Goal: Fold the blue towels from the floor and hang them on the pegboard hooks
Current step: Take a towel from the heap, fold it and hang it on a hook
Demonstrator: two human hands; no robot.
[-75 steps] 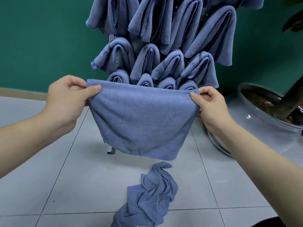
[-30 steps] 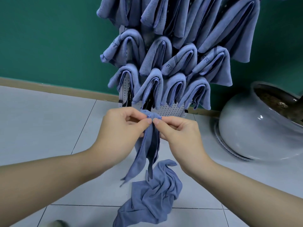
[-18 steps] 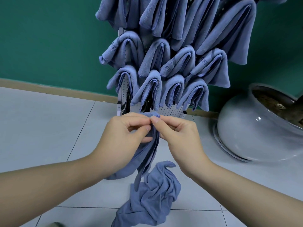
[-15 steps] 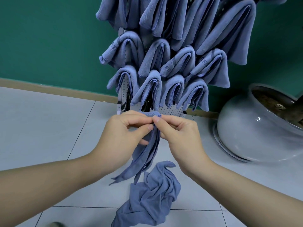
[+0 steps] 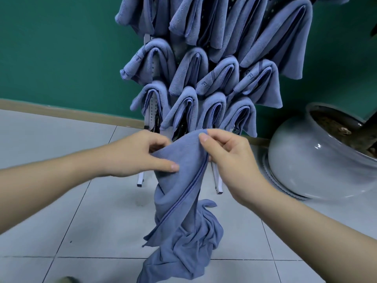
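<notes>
I hold a folded blue towel in front of the pegboard stand. My right hand pinches its top corner between thumb and fingers. My left hand grips its left side, thumb lying across the cloth. The towel hangs down in a loose fold with a stitched edge running diagonally. Below it, a crumpled blue towel lies on the floor tiles. Several folded blue towels hang in rows on the pegboard hooks, hiding most of the board.
A large round grey ceramic pot with soil stands on the floor at the right, close to the stand. The stand's white legs rest on grey tiles. A green wall with a tan baseboard runs behind.
The towel was spread wide between both hands, then brought together into a narrow bunch. Now my left hand has slid down its side and the fold has opened wider.
</notes>
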